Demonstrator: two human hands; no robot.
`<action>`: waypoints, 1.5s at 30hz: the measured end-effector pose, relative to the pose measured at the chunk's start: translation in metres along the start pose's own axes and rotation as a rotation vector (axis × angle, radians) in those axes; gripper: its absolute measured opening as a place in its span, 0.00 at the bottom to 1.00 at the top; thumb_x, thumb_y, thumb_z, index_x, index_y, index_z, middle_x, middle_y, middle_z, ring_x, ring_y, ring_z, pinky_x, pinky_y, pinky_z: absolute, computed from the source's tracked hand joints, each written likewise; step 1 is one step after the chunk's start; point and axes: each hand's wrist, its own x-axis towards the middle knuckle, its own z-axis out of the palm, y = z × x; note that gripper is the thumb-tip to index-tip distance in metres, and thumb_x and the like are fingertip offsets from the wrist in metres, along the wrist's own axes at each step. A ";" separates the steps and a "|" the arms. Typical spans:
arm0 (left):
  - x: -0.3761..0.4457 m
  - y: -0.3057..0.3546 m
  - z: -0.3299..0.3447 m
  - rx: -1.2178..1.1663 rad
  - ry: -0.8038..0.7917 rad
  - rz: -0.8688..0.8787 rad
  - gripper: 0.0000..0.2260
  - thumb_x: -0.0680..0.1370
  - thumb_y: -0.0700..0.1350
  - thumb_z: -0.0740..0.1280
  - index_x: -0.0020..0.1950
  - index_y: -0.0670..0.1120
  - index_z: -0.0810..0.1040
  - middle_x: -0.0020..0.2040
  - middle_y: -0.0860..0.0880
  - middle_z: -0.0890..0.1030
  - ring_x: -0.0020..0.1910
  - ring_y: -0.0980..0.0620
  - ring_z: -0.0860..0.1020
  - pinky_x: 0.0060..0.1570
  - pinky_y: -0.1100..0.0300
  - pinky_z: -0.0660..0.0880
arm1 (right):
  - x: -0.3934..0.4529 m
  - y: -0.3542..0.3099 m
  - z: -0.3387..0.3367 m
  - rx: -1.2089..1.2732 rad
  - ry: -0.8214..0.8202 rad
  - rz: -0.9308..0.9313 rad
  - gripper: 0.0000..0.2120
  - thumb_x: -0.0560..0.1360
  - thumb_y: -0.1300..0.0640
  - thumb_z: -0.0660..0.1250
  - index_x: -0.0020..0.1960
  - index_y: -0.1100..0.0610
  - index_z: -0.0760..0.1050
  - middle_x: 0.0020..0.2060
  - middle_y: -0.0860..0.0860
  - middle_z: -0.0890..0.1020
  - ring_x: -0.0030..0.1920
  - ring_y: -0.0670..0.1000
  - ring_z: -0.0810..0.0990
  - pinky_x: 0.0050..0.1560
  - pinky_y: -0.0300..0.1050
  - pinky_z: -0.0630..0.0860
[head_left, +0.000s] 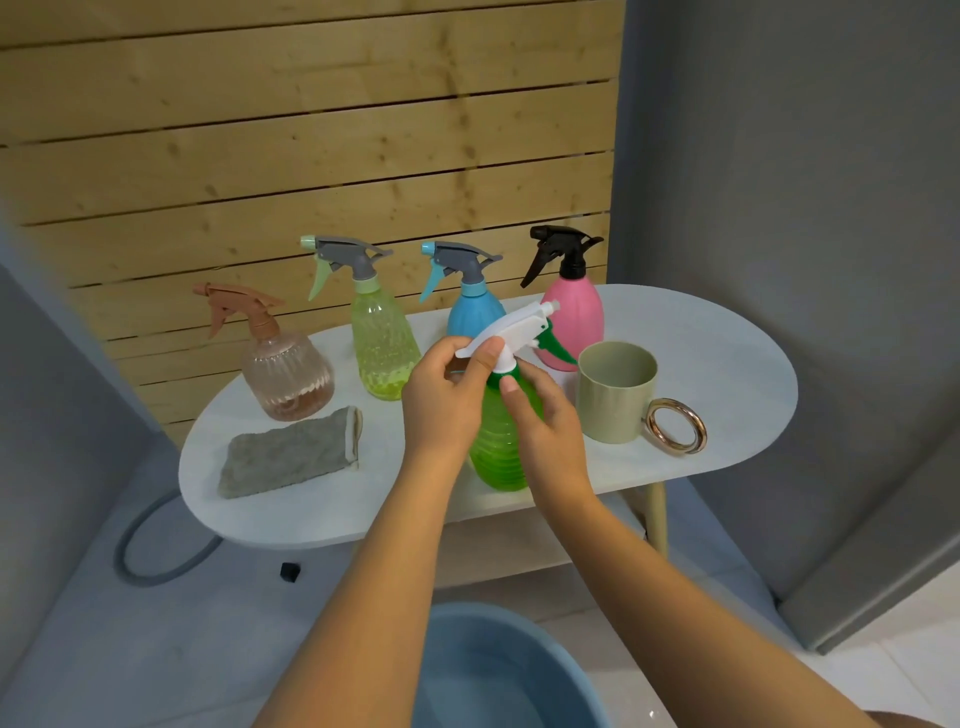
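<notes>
Basin (498, 670) sits nearest on the floor. Left hand (447, 395) grips the white spray head (519, 325) while right hand (545, 431) wraps the green bottle (498, 452), near the front of the table (727, 364); a crooked twist could tip it and spill. 4 spray bottles (382, 338) stand behind.

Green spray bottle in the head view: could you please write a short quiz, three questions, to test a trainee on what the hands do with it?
1. True or false: the green spray bottle lies flat on the table.
2. Where does the left hand grip the bottle? A. at its white spray head B. at its base C. nowhere
3. Which hand holds the bottle's green body?

Key: 1 false; 2 A; 3 the right hand.
</notes>
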 end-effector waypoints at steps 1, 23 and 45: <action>0.001 0.000 0.000 -0.006 -0.003 -0.002 0.06 0.77 0.51 0.67 0.43 0.50 0.78 0.36 0.54 0.79 0.37 0.55 0.75 0.39 0.59 0.72 | 0.001 -0.001 -0.001 -0.012 0.018 -0.005 0.12 0.73 0.52 0.69 0.56 0.50 0.74 0.54 0.45 0.78 0.57 0.43 0.75 0.62 0.46 0.72; -0.004 0.000 -0.004 0.077 -0.070 0.024 0.08 0.79 0.49 0.63 0.46 0.45 0.74 0.30 0.55 0.69 0.28 0.60 0.68 0.28 0.71 0.63 | 0.009 -0.083 -0.035 -0.700 0.144 -0.321 0.11 0.72 0.54 0.69 0.49 0.57 0.69 0.45 0.50 0.71 0.47 0.51 0.70 0.42 0.40 0.62; -0.017 -0.034 0.008 -0.036 -0.235 -0.201 0.24 0.72 0.50 0.72 0.67 0.50 0.72 0.60 0.53 0.78 0.60 0.53 0.74 0.62 0.56 0.70 | 0.064 -0.148 0.007 -1.371 -0.726 -0.112 0.11 0.76 0.56 0.61 0.51 0.54 0.82 0.30 0.50 0.83 0.27 0.47 0.80 0.34 0.38 0.77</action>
